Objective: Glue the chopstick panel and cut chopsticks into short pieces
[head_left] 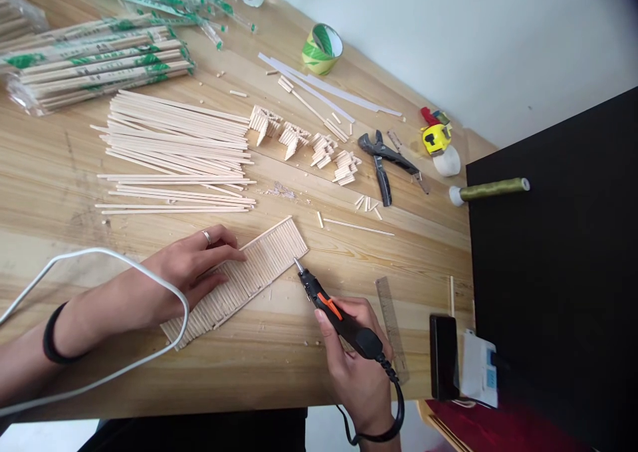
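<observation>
A flat panel of short wooden sticks laid side by side (264, 262) lies on the wooden table (279, 365). My left hand (192, 266) rests flat on the panel's left part, fingers stretched out, a ring on one finger. My right hand (356, 362) is wrapped round a black glue gun with an orange trigger (336, 312). Its metal tip points at the panel's right corner, almost touching it. A black cord runs from the gun round my right wrist.
Loose long sticks (174, 153) and wrapped chopstick packs (94, 60) lie at the back left. Small stick clusters (304, 143), black pliers (381, 163), green tape (321, 48), a tape measure (436, 137), a ruler (391, 326) and a phone (443, 355) surround the work. A white cable (100, 256) loops over my left arm.
</observation>
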